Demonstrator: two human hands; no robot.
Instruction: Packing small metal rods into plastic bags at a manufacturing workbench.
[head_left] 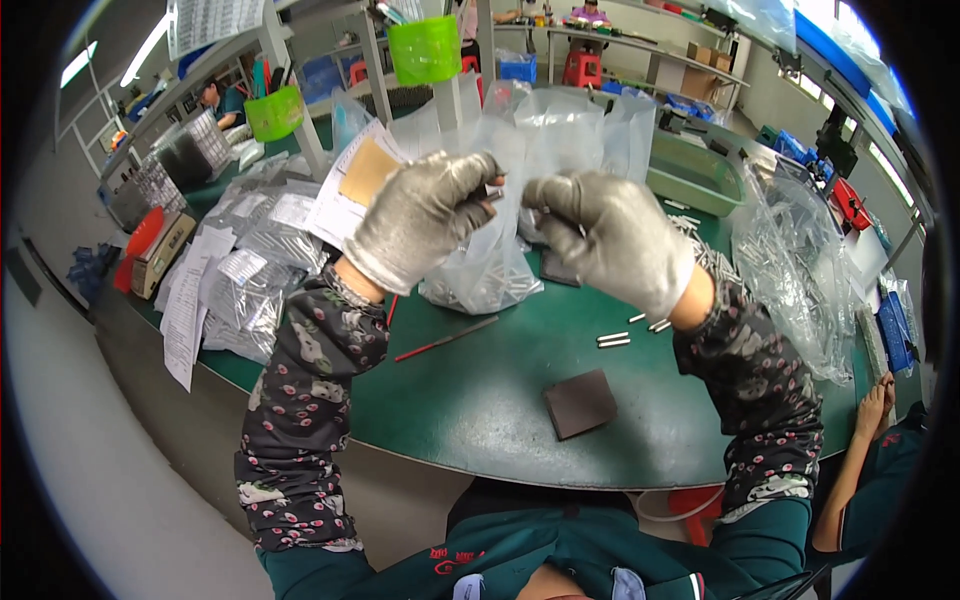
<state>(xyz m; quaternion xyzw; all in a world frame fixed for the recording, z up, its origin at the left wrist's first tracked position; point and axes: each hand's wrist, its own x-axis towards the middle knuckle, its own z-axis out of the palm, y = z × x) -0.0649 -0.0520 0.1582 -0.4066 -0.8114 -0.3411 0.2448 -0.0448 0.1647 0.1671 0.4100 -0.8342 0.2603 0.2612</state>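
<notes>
Both my hands wear grey gloves and are raised over the green table. My left hand [425, 215] pinches a small metal piece [493, 195], mostly hidden by the fingertips. Opposite it, my right hand [615, 235] has its fingers curled together; whatever they hold is hidden. Below and between them stands a clear plastic bag [485, 285] with metal pins at its bottom. Several loose metal pins [613, 341] lie under my right hand, beside a larger pile of pins [708, 255]. Nearer me rests a dark brown block [580, 404]. A thin red-handled tool [445, 339] lies below my left hand.
Plastic bags of metal parts [255, 270] and paper sheets [195, 290] crowd the left. A green tub [695, 175] and another bag of pins [795, 270] stand at right. Green holders [424, 50] hang on the posts. A co-worker's hand [875, 408] is at the right edge.
</notes>
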